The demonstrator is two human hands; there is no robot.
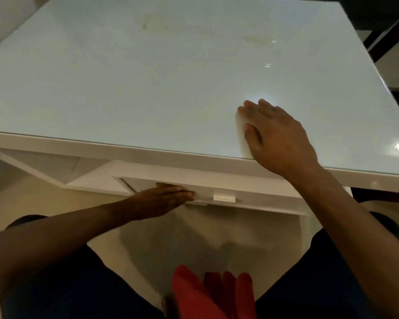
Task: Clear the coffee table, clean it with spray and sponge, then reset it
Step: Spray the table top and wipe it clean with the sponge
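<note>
The right hand (276, 134) lies on a white sponge (241, 137) near the front right of the tabletop (148, 77), fingers spread over it and thumb along its near side, so the grip is a flat press rather than a pinch. The left hand (168, 196) reaches below, straight fingers resting flat against the drawer front (217, 192) under the top, beside a small white pull (224, 195); it holds nothing. The glass surface carries nothing else in view, so the clearing looks done and this seems to be the wiping stage. Faint yellowish smears (182, 26) show toward the far side, well apart from the sponge. To do this well, I would keep the palm weight even so the whole sponge face stays down, work in overlapping straight passes from the near edge outward to those marks, and not let the sponge run off the front lip. The left hand's brace on the drawer should steady the body, but pushing hard there could shift the table. Something red (207, 293) lies low between the knees; I cannot tell what it is.
</note>
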